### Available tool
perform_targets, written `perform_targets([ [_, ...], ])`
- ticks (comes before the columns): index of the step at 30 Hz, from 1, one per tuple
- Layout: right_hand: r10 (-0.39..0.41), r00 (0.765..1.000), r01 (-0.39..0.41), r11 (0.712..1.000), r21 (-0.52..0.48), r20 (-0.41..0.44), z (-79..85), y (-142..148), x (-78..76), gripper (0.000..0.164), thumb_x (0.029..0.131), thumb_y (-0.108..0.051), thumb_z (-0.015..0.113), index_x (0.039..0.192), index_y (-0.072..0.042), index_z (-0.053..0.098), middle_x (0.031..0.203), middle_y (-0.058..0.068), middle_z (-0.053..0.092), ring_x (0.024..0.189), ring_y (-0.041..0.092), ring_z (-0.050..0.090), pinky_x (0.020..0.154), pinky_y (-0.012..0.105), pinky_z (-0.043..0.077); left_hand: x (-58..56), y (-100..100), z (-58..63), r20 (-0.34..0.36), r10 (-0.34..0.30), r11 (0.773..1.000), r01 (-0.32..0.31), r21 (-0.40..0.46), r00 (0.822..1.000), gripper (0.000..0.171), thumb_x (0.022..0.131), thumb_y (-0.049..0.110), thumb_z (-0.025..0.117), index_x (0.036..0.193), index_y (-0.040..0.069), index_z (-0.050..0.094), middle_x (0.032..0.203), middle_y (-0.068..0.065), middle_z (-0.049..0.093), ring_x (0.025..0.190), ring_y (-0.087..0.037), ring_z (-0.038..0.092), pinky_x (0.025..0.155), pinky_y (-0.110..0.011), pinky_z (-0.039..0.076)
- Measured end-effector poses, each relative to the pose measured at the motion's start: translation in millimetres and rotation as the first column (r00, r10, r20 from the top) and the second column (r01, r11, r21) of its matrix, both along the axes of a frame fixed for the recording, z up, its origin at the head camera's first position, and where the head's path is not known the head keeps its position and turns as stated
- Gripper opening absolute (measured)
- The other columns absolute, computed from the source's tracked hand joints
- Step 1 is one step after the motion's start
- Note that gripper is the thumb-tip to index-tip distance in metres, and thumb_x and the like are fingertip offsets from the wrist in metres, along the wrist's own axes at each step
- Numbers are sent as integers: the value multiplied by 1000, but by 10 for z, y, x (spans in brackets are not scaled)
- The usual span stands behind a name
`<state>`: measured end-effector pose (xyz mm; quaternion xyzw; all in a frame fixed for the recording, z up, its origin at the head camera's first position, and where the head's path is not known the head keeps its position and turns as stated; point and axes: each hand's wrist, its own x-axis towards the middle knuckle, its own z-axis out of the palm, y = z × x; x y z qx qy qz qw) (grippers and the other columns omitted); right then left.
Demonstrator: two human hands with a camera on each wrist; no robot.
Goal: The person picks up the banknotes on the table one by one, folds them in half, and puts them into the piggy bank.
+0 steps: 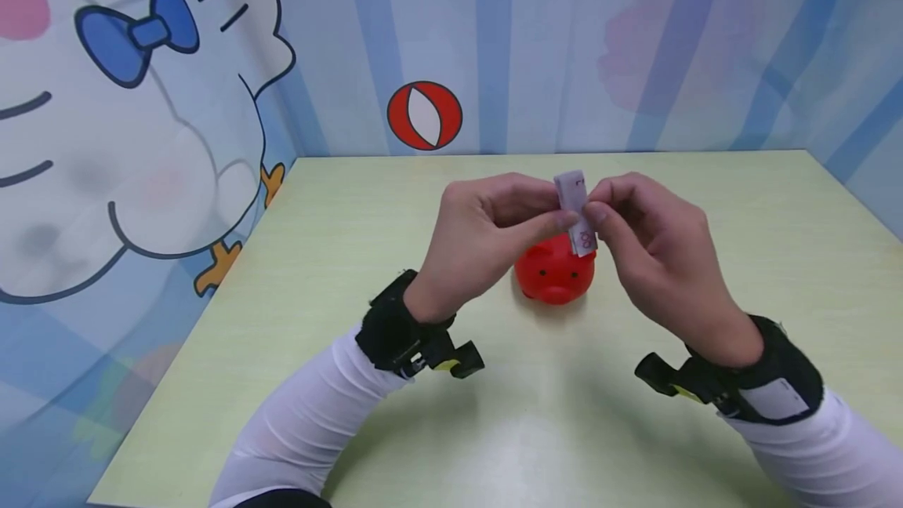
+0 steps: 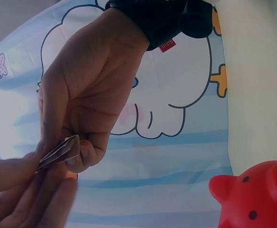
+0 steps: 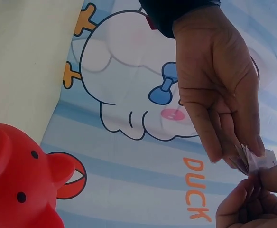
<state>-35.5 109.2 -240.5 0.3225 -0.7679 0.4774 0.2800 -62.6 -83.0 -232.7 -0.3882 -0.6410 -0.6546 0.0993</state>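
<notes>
A narrow folded banknote (image 1: 573,193), pale purple with printed figures, is held up between both hands. My left hand (image 1: 476,237) pinches its left side between thumb and fingers. From the other side, my right hand (image 1: 656,257) pinches the right edge. Just behind and below the note, a red pig-shaped piggy bank (image 1: 553,277) stands on the table, its snout towards me; its top is partly covered by the note and fingers. In the left wrist view the layered edges of the folded paper (image 2: 62,153) show between the fingertips.
The pale yellow-green table (image 1: 339,210) runs back to a blue striped wall (image 1: 536,45). A cartoon duck (image 1: 162,171) is printed on the left panel, and a red and white ball (image 1: 402,116) on the back one. Black straps with small cameras (image 1: 405,328) sit on both wrists.
</notes>
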Motion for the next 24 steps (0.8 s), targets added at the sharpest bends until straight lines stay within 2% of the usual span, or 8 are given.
perform_targets([
  [4,-3,1000,3,1000,-27,-4,-2,-10,-2,19,85,17,62,102,9,62,88,8,63,74,15,59,69,18,53,112,0,102,28,16,999,-15,-35,999,22,83,-5,72,105,-8,71,96,-19,73,85,-21,74,80,-34,59],
  [7,-2,1000,2,1000,-22,1,23,21,1,25,82,16,66,104,4,67,91,8,67,78,17,64,76,19,56,92,-18,100,-1,22,1000,-22,-8,1000,23,83,-7,71,107,-10,69,97,-21,72,87,-23,73,81,-35,59],
  [10,1,1000,-1,1000,2,16,32,37,-2,24,82,14,67,104,3,68,91,7,68,79,18,64,76,20,56,26,-30,43,-22,16,1000,-16,17,1000,24,84,-4,72,109,-7,70,99,-19,72,88,-20,73,82,-37,59],
  [14,-9,1000,8,1000,18,20,9,14,-7,17,86,11,65,103,6,63,90,8,65,76,16,60,70,19,54,-34,-5,-30,2,-4,1000,4,-12,1000,25,84,2,74,109,-2,71,98,-12,74,86,-16,73,81,-35,59],
  [18,-7,1000,7,1000,4,6,15,12,-10,24,83,14,67,104,5,66,92,6,67,79,14,64,77,19,55,10,-3,16,23,-3,1000,4,-17,1000,24,84,-3,72,108,-7,70,97,-18,73,85,-20,73,80,-35,59],
  [21,12,1000,-12,1000,4,2,34,29,-17,29,79,18,69,103,3,69,93,6,70,83,15,67,82,22,56,52,-34,79,9,21,1000,-21,0,1000,24,84,-8,70,108,-11,68,97,-23,71,85,-24,74,79,-36,59],
  [24,33,999,-33,999,15,17,26,48,-15,28,79,18,68,102,3,69,91,7,69,82,15,67,81,22,56,25,-34,69,11,17,1000,-17,4,1000,24,84,-7,70,108,-10,69,97,-22,72,84,-23,73,80,-36,59],
])
